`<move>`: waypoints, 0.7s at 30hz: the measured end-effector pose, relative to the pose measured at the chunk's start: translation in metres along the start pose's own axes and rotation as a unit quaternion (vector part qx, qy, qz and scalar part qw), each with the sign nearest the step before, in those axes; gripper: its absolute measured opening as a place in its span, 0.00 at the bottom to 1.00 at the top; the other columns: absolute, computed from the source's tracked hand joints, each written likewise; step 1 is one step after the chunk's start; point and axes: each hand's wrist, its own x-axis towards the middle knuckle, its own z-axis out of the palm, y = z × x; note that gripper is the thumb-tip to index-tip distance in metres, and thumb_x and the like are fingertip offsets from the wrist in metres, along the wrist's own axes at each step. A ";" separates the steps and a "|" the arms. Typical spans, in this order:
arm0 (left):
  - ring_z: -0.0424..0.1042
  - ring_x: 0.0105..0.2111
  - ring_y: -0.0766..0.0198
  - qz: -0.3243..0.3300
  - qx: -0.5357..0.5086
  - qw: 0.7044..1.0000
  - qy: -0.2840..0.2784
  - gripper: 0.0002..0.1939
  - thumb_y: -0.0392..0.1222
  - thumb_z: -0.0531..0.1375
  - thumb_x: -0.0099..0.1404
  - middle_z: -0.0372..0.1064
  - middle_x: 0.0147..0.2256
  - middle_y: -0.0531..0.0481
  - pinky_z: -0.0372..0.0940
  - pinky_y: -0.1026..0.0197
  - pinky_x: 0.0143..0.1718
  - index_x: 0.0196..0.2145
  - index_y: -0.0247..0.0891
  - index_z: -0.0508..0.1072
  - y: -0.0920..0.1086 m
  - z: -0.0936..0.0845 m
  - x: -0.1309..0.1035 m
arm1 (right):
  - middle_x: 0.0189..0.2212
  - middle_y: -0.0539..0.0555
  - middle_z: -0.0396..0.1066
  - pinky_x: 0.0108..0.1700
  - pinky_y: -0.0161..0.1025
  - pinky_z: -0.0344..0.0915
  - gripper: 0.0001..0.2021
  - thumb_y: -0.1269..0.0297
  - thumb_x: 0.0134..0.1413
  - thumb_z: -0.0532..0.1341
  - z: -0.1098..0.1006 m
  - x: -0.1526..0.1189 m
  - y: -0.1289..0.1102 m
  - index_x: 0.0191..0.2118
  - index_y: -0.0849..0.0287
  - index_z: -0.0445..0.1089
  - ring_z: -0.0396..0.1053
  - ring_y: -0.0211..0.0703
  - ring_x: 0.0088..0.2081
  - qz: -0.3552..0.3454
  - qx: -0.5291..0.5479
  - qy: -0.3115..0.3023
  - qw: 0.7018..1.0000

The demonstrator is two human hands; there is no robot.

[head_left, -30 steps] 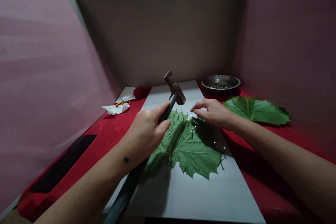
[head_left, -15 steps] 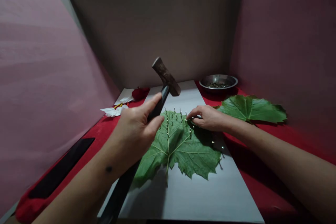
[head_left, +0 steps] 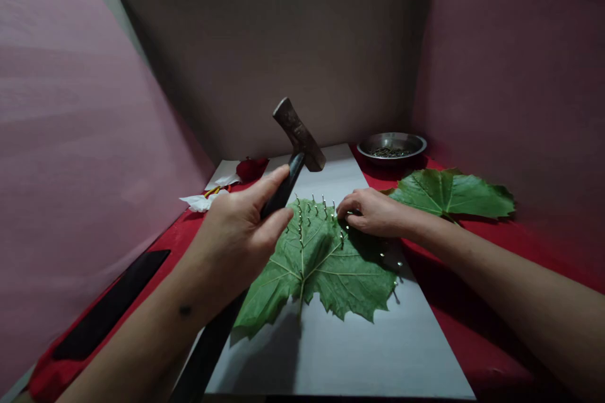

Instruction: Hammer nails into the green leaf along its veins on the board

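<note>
Head view, going from left to right: a black strip (head_left: 111, 306) and some crumpled white paper (head_left: 200, 203) are being held up by a red cloth (head_left: 176, 234), and a dark red lump (head_left: 252, 169) is being seen farther back. A hammer (head_left: 299, 136) is being gripped tight by the left hand (head_left: 239, 227), and its head is being held up in the air. In the middle, a green leaf (head_left: 326, 286) is being held up by a white board (head_left: 387, 359), with nails (head_left: 300, 227) being seen on it and by its right edge. Its far right part is being covered by the right hand (head_left: 371, 211); the fingers are being bent, but whether a nail is being pinched cannot be told. Beyond, a metal bowl (head_left: 392, 160) of small bits and another leaf (head_left: 449, 194) are being held by the cloth.

Fingers could be getting hurt if the hammer were being swung this close to them. The green leaf could be getting torn if a nail were being knocked sideways.

Two hands, two leaves, one hammer, one board, one bowl, one strip, one lump and more than ten nails are being counted.
</note>
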 end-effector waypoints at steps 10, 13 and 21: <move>0.59 0.17 0.70 -0.036 0.001 0.998 -0.053 0.27 0.42 0.55 0.61 0.63 0.21 0.55 0.57 0.66 0.18 0.58 0.37 0.63 -0.008 0.014 -0.009 | 0.39 0.54 0.75 0.50 0.43 0.62 0.16 0.73 0.46 0.54 0.004 0.000 0.002 0.38 0.55 0.77 0.70 0.46 0.43 -0.031 -0.034 0.013 0.999; 0.58 0.17 0.70 -0.022 0.022 0.997 -0.065 0.27 0.40 0.54 0.61 0.64 0.22 0.54 0.56 0.66 0.18 0.58 0.36 0.63 -0.010 0.019 -0.009 | 0.40 0.54 0.75 0.50 0.43 0.62 0.16 0.73 0.46 0.54 0.004 0.000 0.002 0.36 0.56 0.77 0.69 0.45 0.44 -0.040 -0.036 0.008 0.999; 0.59 0.16 0.69 -0.030 -0.004 0.994 -0.104 0.26 0.40 0.55 0.61 0.61 0.17 0.58 0.58 0.65 0.20 0.57 0.37 0.64 -0.011 0.013 -0.009 | 0.40 0.55 0.75 0.51 0.42 0.61 0.16 0.74 0.45 0.54 0.006 0.001 0.005 0.36 0.58 0.77 0.69 0.45 0.43 -0.052 -0.039 0.016 0.998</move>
